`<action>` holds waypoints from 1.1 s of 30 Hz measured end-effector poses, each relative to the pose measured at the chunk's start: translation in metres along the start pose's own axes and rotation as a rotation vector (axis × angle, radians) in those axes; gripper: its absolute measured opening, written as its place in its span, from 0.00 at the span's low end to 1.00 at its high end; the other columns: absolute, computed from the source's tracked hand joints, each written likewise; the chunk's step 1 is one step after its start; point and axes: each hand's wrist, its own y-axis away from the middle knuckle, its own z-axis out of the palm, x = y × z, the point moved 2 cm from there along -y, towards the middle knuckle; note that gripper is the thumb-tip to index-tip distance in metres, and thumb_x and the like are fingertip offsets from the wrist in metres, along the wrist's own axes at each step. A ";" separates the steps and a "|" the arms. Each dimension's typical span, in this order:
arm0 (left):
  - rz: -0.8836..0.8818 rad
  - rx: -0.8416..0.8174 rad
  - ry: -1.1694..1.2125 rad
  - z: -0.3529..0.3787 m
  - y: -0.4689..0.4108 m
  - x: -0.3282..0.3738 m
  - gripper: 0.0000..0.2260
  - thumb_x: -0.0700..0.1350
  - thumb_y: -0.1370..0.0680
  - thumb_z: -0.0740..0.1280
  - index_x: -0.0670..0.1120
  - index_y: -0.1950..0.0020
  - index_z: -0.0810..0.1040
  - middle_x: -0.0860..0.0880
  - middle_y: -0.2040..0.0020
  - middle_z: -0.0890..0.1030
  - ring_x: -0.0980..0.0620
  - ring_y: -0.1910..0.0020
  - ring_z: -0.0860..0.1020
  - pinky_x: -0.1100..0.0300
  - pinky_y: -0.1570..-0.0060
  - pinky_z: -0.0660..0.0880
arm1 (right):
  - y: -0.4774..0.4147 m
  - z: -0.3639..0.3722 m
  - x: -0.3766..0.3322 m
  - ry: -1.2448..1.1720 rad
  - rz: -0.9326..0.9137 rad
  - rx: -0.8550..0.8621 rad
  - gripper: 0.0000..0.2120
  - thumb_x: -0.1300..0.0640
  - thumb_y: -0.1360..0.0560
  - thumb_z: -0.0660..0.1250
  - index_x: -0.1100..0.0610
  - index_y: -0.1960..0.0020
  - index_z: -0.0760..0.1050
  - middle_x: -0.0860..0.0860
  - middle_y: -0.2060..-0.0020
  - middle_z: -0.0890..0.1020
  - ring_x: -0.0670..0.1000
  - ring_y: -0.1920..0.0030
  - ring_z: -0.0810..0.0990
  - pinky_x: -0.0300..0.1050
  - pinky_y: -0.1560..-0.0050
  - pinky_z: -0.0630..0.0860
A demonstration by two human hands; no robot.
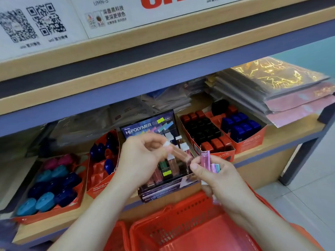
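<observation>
Left hand [143,156] pinches a slim brownish stick [178,153]; right hand [219,180], gripping several shiny pink and teal sticks [208,162], could drop one.

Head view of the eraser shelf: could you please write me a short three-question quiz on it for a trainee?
1. True or false: the left hand pinches a white-capped stick.
2. What sits below both hands? A) red basket B) blue bucket C) cardboard carton
3. Fill in: the tallest stick in the grip of the right hand is ____ in colour.
Key: 1 true; 2 A; 3 pink.
</observation>
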 end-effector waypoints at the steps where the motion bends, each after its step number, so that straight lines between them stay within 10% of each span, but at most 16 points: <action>1: -0.002 0.050 0.026 0.000 -0.008 -0.001 0.05 0.41 0.27 0.75 0.51 0.58 0.84 0.51 0.64 0.84 0.53 0.63 0.83 0.54 0.55 0.81 | -0.002 -0.002 0.001 -0.085 0.045 0.009 0.07 0.55 0.23 0.69 0.59 0.50 0.79 0.47 0.75 0.72 0.46 0.76 0.62 0.38 0.75 0.59; 9: 0.032 0.037 -0.232 0.023 -0.069 -0.011 0.03 0.45 0.24 0.72 0.51 0.53 0.85 0.57 0.62 0.82 0.58 0.60 0.80 0.61 0.55 0.77 | -0.026 -0.013 0.009 -0.539 0.311 -0.028 0.20 0.52 0.35 0.67 0.61 0.47 0.80 0.55 0.73 0.73 0.48 0.81 0.65 0.35 0.78 0.61; 13: 0.124 -0.092 -0.466 0.040 -0.083 -0.017 0.05 0.47 0.24 0.71 0.48 0.52 0.85 0.55 0.57 0.83 0.58 0.56 0.80 0.63 0.53 0.73 | -0.029 -0.013 0.006 -0.650 0.362 -0.042 0.14 0.55 0.24 0.60 0.63 0.49 0.78 0.55 0.74 0.67 0.49 0.83 0.64 0.36 0.79 0.63; 33: 0.213 -0.236 -0.705 0.058 -0.099 -0.019 0.07 0.50 0.29 0.75 0.50 0.56 0.80 0.55 0.62 0.78 0.53 0.58 0.79 0.62 0.62 0.70 | -0.029 -0.016 0.001 -0.421 0.296 0.092 0.09 0.58 0.21 0.63 0.61 0.49 0.81 0.52 0.75 0.71 0.47 0.78 0.66 0.37 0.81 0.61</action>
